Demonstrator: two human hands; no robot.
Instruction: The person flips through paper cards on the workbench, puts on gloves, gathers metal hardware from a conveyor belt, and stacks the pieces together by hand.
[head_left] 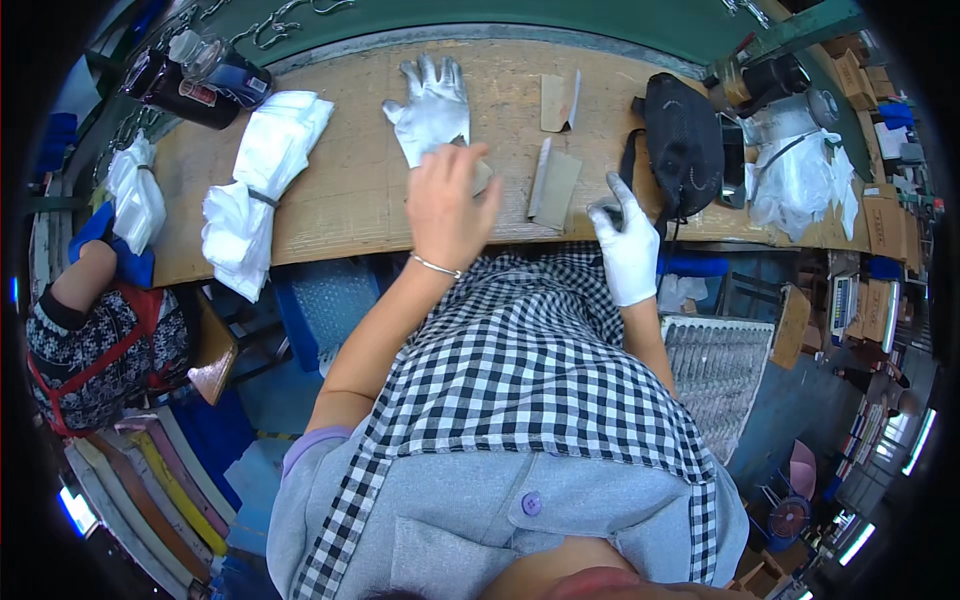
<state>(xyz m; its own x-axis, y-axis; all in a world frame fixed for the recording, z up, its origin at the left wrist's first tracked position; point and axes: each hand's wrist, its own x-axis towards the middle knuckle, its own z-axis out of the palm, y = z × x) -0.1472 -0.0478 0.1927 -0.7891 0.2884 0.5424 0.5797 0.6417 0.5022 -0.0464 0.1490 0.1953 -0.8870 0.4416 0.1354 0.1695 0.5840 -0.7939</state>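
Observation:
My bare left hand [448, 208], a bracelet at its wrist, curls round a small grey-brown piece of cardboard [482, 178] at the cuff end of a white glove [430, 105]. That glove lies flat on the table, its fingers pointing away from me; my hand hides its cuff. A white glove with grey fingertips covers my right hand [630, 245] at the table's near edge. Its thumb and forefinger are apart, with nothing between them. Between my hands lies a folded piece of cardboard [556, 188]; another folded cardboard piece [558, 103] is farther back.
Banded white bundles [262, 185] and dark jars [180, 88] occupy the wooden table's [340, 190] left. A black pouch [683, 145], a phone [732, 160] and a clear plastic bag [795, 185] are at right. Another person's arm [85, 275] reaches in at far left.

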